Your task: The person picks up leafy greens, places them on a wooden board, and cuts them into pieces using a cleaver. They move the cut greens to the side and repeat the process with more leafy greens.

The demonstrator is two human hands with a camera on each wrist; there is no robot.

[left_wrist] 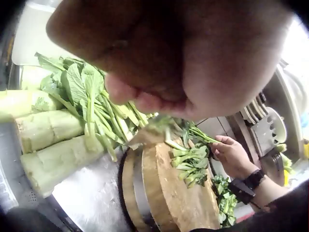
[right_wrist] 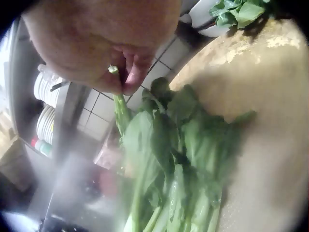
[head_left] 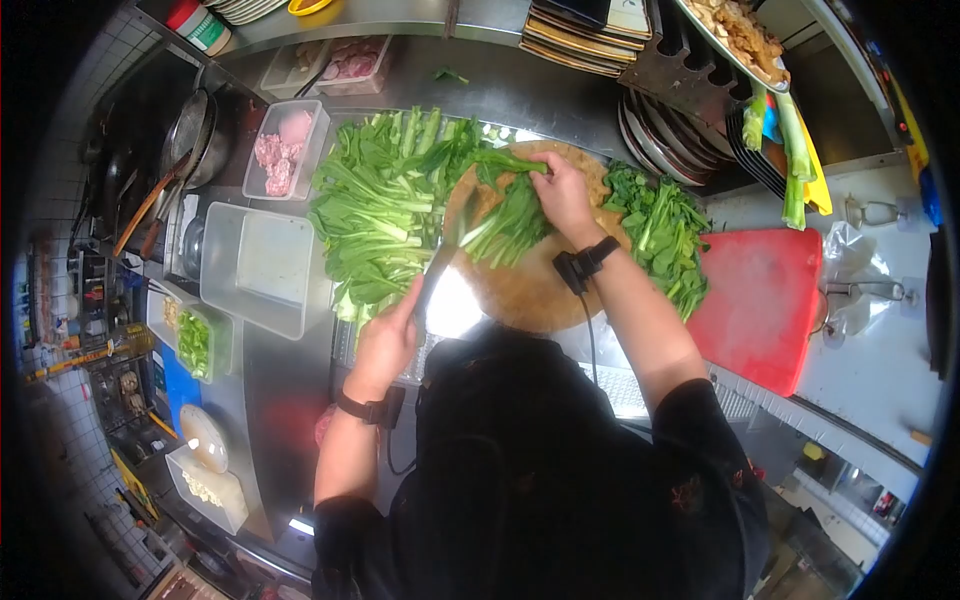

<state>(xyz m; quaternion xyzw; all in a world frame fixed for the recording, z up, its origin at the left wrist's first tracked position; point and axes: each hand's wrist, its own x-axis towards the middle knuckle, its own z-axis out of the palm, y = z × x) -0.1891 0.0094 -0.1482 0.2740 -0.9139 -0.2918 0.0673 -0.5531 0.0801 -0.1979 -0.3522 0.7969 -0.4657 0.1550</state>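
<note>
On the board [head_left: 520,295], our right hand [head_left: 562,195] pinches greens [head_left: 508,226], our left hand [head_left: 385,338] grips the knife [head_left: 440,263]; we think chopping needs care.

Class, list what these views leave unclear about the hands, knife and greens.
Head view: the knife handle, hidden in the left hand.
Head view: the right hand fingertips, tucked into the greens.
Left wrist view: the blade, covered by the blurred hand.
Right wrist view: stem ends, blurred, cut off at the bottom edge.
</note>
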